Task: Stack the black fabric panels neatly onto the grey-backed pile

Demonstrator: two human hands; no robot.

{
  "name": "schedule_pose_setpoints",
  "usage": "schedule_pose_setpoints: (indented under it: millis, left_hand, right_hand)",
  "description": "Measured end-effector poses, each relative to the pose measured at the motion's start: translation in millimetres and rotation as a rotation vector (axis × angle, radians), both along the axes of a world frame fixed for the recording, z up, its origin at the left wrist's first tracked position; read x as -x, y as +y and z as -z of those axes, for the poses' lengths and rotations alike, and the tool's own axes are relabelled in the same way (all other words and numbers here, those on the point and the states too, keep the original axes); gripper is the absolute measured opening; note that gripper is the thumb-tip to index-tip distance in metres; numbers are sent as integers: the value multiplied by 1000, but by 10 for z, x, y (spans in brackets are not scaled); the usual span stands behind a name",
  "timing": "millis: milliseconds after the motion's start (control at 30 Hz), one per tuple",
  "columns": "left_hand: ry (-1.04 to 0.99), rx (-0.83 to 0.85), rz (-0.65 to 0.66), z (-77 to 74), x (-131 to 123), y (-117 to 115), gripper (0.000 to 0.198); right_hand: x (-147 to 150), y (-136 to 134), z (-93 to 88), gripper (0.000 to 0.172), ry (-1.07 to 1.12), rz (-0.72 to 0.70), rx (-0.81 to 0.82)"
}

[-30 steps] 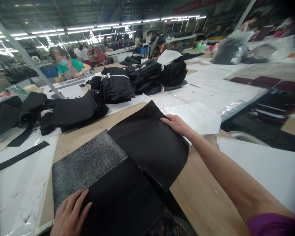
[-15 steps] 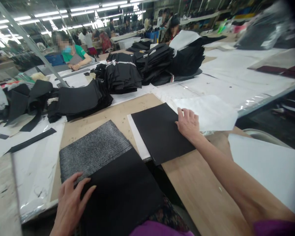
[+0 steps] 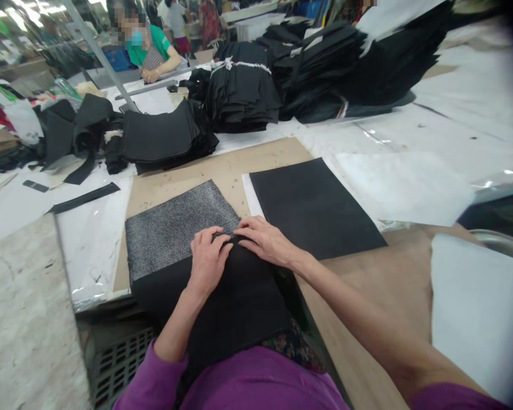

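A smooth black sheet [image 3: 243, 307] lies across my lap and the table's front edge. Its far edge meets a speckled grey textured piece [image 3: 179, 228], and I cannot tell whether the two are one folded piece. My left hand [image 3: 207, 259] pinches that edge near its middle, thumb and fingers together. Close beside it, my right hand [image 3: 267, 242] grips the same edge towards its right corner, fingertips almost touching those of the left. Right of my hands lies another flat black piece [image 3: 316, 208], with a white sheet showing under its left side.
Bundled black pieces [image 3: 243, 94] and a curved black stack [image 3: 162, 136] stand farther back. White paper [image 3: 402, 182] lies at the right, beyond a brown board [image 3: 367, 296]. A pale slab [image 3: 25, 319] fills the near left. A person in green [image 3: 154, 51] works across the table.
My right hand has left the black piece on the right and come over to the lap sheet's edge. My left hand has slid rightward along that edge. The view has tipped downward.
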State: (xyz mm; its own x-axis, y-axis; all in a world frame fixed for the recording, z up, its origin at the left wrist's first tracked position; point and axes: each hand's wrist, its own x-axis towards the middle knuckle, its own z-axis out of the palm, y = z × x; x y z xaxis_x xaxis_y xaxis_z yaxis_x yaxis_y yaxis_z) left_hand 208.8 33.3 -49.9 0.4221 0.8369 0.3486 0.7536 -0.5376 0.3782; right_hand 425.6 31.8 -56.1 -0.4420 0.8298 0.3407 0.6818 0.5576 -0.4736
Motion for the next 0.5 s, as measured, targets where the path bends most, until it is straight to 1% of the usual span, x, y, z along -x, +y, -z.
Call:
schedule_pose_setpoints:
  millis: [67, 167, 267, 333, 400, 500]
  left_hand:
    - [20, -1, -9, 59, -53, 50, 12]
    - [17, 13, -16, 95, -50, 78, 8]
    - [-7, 51, -28, 93, -40, 76, 5]
    - [-18, 61, -45, 87, -47, 71, 9]
    - [-6, 43, -53, 78, -60, 68, 12]
    - [31, 12, -41, 62, -80, 74, 8]
  right_hand:
    - [4, 13, 28, 30, -47, 11, 8]
    - [1, 7, 51, 31, -66, 28, 21]
    - [1, 0, 61, 33, -56, 32, 44]
    - [0, 2, 65, 33, -42, 28, 63]
    - [-4, 8, 71, 34, -26, 28, 76]
    - [-11, 15, 87, 34, -4, 30, 89]
